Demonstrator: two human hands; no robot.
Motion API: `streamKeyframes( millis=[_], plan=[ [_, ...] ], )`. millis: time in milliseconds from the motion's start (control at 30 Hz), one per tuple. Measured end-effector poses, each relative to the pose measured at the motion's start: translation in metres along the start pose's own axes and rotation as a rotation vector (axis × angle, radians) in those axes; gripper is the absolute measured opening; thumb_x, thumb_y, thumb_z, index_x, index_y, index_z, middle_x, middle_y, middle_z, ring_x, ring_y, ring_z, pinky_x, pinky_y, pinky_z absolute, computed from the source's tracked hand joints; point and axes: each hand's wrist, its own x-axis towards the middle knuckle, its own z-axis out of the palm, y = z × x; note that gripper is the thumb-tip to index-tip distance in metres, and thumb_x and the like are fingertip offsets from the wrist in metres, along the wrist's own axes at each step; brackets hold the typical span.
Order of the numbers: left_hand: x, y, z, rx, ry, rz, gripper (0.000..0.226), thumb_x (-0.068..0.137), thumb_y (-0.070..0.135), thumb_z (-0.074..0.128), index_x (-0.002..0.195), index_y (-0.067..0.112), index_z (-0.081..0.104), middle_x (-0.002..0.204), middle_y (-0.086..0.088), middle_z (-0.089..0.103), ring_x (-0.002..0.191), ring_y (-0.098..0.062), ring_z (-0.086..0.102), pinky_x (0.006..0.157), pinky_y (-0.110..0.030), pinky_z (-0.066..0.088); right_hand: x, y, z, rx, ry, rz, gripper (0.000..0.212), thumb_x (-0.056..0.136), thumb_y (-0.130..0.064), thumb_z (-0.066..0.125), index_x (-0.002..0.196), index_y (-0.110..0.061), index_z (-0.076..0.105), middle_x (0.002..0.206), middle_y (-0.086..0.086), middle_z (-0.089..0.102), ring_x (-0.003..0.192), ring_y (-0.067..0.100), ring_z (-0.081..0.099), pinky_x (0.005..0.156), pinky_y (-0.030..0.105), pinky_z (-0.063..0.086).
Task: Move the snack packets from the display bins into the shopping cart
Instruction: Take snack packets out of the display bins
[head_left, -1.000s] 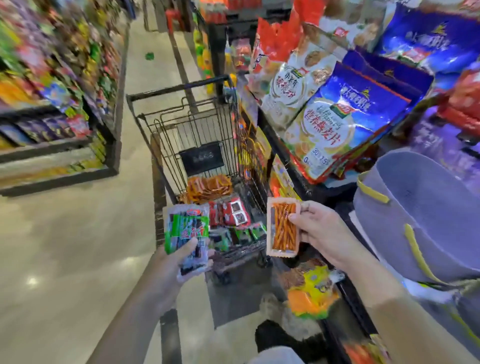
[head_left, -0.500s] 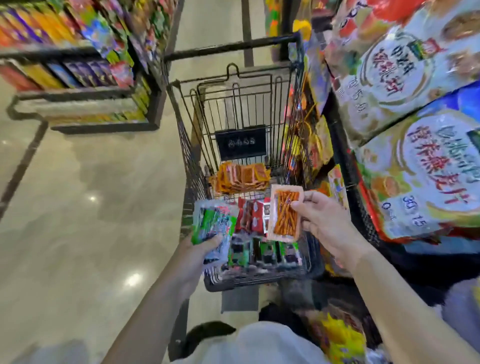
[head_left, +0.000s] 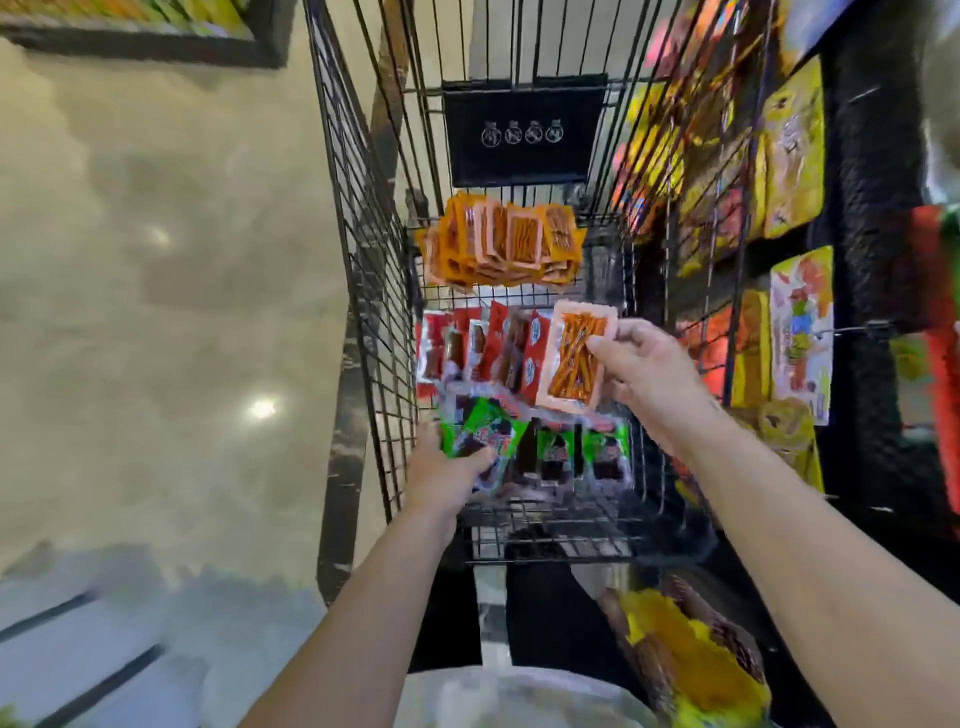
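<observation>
Though green packet (head_left: 480, 435) blurs, left hand (head_left: 441, 475) grips

Looking down on a glossy beige floor (head_left: 130, 322) filling the left half, mirroring one bright light spot (head_left: 262, 409) and a fainter spot (head_left: 158, 236) higher up, and carrying a dark marbled stripe (head_left: 340, 493) running from the lower middle toward the top. Meeting a dark-framed shelf (head_left: 156, 49) at the upper left corner, holding blurred green and yellow goods (head_left: 202, 9). Showing a white garment (head_left: 519, 696) at the bottom edge and a blurred grey patch (head_left: 78, 649) with dark lines crossing the lower left corner.
</observation>
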Motion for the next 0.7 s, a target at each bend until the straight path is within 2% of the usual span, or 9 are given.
streamKeyframes(
  millis=[33,100,200,233,300,400,467,600,700],
  plan=[
    [0.010,-0.006,0.004,0.013,0.020,0.000,0.069,0.088,0.010,0.086,0.148,0.012,0.052,0.143,-0.011,0.064,0.125,-0.034,0.065,0.108,-0.055,0.054,0.014,0.005,0.005,-0.003,0.004,0.001,0.010,0.103,-0.012,0.061,0.111,-0.007,0.063,0.115,0.023,0.073,0.107,0.038,0.072,0.092,0.055,0.060],
    [0.027,-0.016,0.010,0.080,0.058,0.018,0.077,0.085,0.014,0.090,0.151,0.014,0.050,0.142,-0.007,0.064,0.123,-0.029,0.063,0.110,-0.048,0.052,0.043,0.014,0.014,-0.003,0.003,-0.018,0.008,0.103,-0.011,0.061,0.110,-0.012,0.064,0.110,0.018,0.075,0.097,0.031,0.075,0.086,0.051,0.062],
    [0.051,-0.029,0.017,0.215,0.081,0.050,0.059,0.081,0.019,0.093,0.130,0.020,0.059,0.127,-0.006,0.070,0.117,-0.028,0.067,0.105,-0.046,0.055,0.086,0.023,0.027,0.016,-0.003,-0.047,0.013,0.103,-0.010,0.060,0.116,-0.007,0.062,0.100,0.011,0.075,0.086,0.019,0.074,0.071,0.038,0.064],
    [0.057,-0.033,0.019,0.275,0.081,0.055,0.056,0.080,0.021,0.093,0.125,0.020,0.060,0.125,-0.006,0.071,0.116,-0.029,0.067,0.102,-0.048,0.056,0.099,0.025,0.032,0.023,-0.001,-0.052,0.013,0.103,-0.010,0.061,0.116,-0.007,0.062,0.097,0.009,0.075,0.084,0.018,0.074,0.070,0.038,0.064],
    [0.067,-0.043,0.023,0.390,0.067,0.048,0.062,0.080,0.028,0.093,0.131,0.015,0.060,0.126,-0.008,0.071,0.117,-0.032,0.068,0.100,-0.050,0.057,0.125,0.028,0.039,0.042,-0.002,-0.057,0.003,0.103,-0.011,0.061,0.104,-0.012,0.063,0.093,0.005,0.073,0.083,0.019,0.073,0.075,0.044,0.063],
    [0.075,-0.059,0.026,0.560,0.042,0.075,0.058,0.084,0.035,0.090,0.129,0.019,0.058,0.120,-0.004,0.072,0.110,-0.027,0.067,0.098,-0.042,0.056,0.160,0.031,0.051,0.088,-0.005,-0.052,0.011,0.102,-0.009,0.062,0.094,-0.016,0.062,0.094,0.007,0.073,0.090,0.024,0.073,0.086,0.053,0.062],
    [0.076,-0.066,0.028,0.683,0.058,0.116,0.058,0.085,0.037,0.088,0.129,0.021,0.054,0.125,-0.004,0.067,0.110,-0.025,0.062,0.092,-0.036,0.053,0.180,0.030,0.058,0.105,-0.005,-0.065,0.013,0.102,-0.009,0.063,0.091,-0.017,0.061,0.096,0.009,0.073,0.094,0.028,0.071,0.091,0.057,0.059],
    [0.076,-0.064,0.034,0.964,0.092,0.270,0.063,0.088,0.046,0.081,0.133,0.022,0.044,0.132,-0.002,0.056,0.126,-0.026,0.053,0.107,-0.041,0.045,0.215,0.026,0.069,0.097,0.001,-0.078,0.003,0.102,-0.013,0.064,0.101,-0.014,0.061,0.101,0.010,0.074,0.100,0.032,0.074,0.089,0.058,0.059],
    [0.077,-0.067,0.036,1.127,0.121,0.321,0.074,0.090,0.067,0.069,0.136,0.021,0.033,0.135,-0.001,0.040,0.129,-0.021,0.042,0.111,-0.036,0.040,0.237,0.021,0.074,0.102,0.038,-0.074,0.019,0.103,-0.015,0.063,0.119,-0.007,0.064,0.098,0.007,0.079,0.092,0.025,0.078,0.075,0.048,0.065]
  ],
)
